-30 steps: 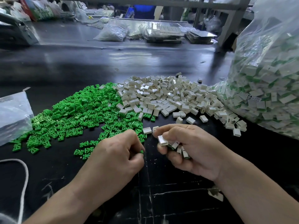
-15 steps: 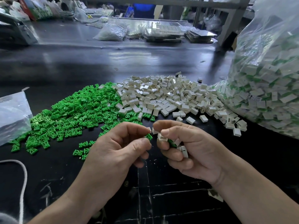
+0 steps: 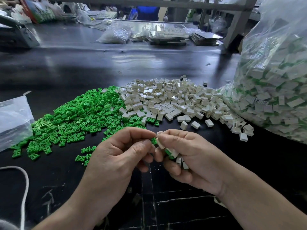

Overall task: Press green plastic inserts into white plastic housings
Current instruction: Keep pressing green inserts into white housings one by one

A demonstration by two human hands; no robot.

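My left hand (image 3: pixel 121 153) pinches a green insert (image 3: pixel 154 141) between thumb and forefinger, its tip against a white housing (image 3: pixel 159 138). My right hand (image 3: pixel 187 156) pinches that housing at the fingertips and cups several more housings (image 3: pixel 180 161) in the palm, some with green showing. A heap of loose green inserts (image 3: pixel 74 117) lies on the black table at the left. A heap of empty white housings (image 3: pixel 169 100) lies beside it in the middle.
A big clear bag of assembled white-and-green parts (image 3: pixel 274 77) stands at the right. A smaller clear bag (image 3: pixel 13 117) lies at the left edge, a white cord (image 3: pixel 25 185) below it. Trays and bags (image 3: pixel 166 36) sit at the table's far side.
My left hand lifted off the table with a green insert and brought it to the housing that my right hand holds. Both hands rose a little.
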